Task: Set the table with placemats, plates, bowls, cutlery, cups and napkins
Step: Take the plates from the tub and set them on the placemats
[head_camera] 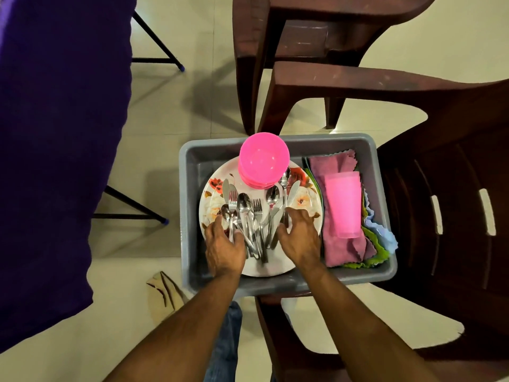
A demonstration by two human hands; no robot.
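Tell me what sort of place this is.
Probably a home dining area: a table under a purple cloth, brown plastic chairs, and a grey tub of plates, bowls and cutlery on a tiled floor.

One grey tub [382,166]. One stack of pink bowls [264,161], exact number unclear. One stack of floral plates [303,199], number unclear. One stack of pink cups [344,202]. Roughly ten pieces of steel cutlery [248,216], tangled, including two forks, several spoons and knives. Several folded cloths [336,246]. Two hands. Two brown chairs [303,78].
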